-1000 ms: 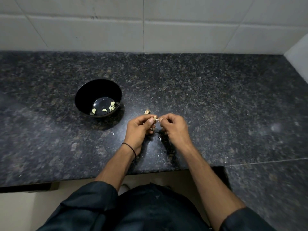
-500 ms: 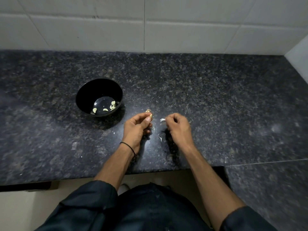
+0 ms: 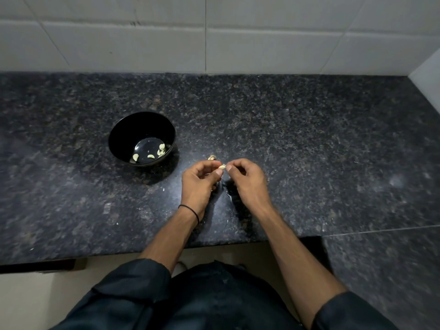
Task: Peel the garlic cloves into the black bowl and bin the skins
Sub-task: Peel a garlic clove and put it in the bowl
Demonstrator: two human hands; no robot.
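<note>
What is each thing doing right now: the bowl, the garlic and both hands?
Round black bowl: upright on the dark speckled counter, a few peeled cloves inside.
Pale garlic clove: held between both hands.
Left hand: pinches the clove.
Right hand: pinches the clove's other end.
Brownish garlic piece: lying on the counter, just beyond the hands.

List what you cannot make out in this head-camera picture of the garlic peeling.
Head view: the garlic clove is pinched between left hand and right hand; fingertips hide whether skin remains.
Brownish piece beyond the hands: too small to tell clove from skin.
Peeled cloves in the black bowl: bunched, too small to count.
The bin: outside the frame.
</note>
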